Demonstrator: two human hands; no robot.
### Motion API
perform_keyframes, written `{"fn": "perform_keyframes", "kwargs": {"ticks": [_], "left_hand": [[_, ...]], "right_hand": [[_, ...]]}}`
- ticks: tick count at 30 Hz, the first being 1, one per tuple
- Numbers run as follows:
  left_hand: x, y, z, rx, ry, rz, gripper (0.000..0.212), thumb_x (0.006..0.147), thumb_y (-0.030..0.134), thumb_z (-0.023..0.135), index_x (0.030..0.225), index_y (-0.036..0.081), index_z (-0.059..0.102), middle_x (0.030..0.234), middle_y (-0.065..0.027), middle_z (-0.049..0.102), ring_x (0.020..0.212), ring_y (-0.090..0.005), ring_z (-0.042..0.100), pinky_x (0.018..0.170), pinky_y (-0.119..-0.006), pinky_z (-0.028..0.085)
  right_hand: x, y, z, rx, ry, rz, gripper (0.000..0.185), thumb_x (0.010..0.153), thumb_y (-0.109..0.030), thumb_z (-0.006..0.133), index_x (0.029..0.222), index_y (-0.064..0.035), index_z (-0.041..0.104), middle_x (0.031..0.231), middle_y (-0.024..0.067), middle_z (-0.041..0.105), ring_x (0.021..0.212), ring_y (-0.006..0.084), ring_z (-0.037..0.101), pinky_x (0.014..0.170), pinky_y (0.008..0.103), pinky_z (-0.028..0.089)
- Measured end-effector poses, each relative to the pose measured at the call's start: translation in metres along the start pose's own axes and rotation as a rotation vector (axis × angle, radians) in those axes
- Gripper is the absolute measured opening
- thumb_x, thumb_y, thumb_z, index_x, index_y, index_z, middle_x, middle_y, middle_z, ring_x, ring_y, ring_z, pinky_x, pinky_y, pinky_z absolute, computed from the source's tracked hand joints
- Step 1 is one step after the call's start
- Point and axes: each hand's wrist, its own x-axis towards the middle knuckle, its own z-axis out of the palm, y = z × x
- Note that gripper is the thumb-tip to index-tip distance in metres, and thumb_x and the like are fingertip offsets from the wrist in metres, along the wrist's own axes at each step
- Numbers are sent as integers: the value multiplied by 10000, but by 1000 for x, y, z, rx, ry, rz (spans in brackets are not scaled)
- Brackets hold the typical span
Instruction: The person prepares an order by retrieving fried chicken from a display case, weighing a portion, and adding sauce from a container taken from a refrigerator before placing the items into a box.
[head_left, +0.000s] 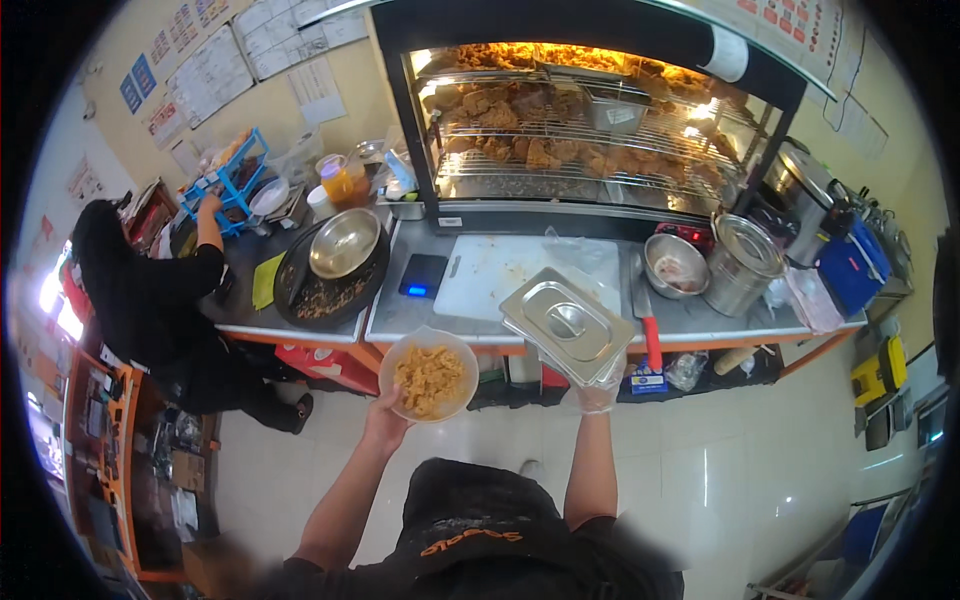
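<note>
A round white bowl of golden fried food pieces rests in my left hand, thumb over its near rim. My right hand, in a clear plastic glove, grips a rectangular stainless steel pan with its lid by the near corner. Whether the pan holds anything is hidden by the lid. Its far part overlaps the white cutting board, which has crumbs and a clear plastic bag on it. A knife with a red handle lies right of the board, its handle jutting past the counter's front edge.
A lit glass display warmer with fried chicken stands behind the board. Left are a digital scale and a black pan bearing a steel bowl. Right are a metal bowl and a lidded steel pot. Another person works at left.
</note>
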Motion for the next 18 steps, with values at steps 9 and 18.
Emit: {"fn": "perform_keyframes", "kwargs": {"ticks": [9, 18], "left_hand": [[192, 36, 44, 175, -103, -206, 499, 994, 261, 565, 1411, 30, 419, 1356, -98, 549, 1255, -249, 546, 1039, -445, 473], [271, 39, 29, 353, 13, -275, 488, 957, 301, 648, 1333, 23, 507, 1304, -112, 589, 1156, -249, 609, 949, -446, 525]], "right_hand": [[61, 86, 89, 243, 247, 226, 684, 704, -273, 847, 1257, -35, 520, 1186, 111, 618, 1065, 213, 616, 942, 368, 498], [92, 101, 123, -276, 266, 53, 763, 677, -315, 838, 1308, -28, 519, 1211, 204, 590, 1153, 405, 549, 1021, 474, 415]]}}
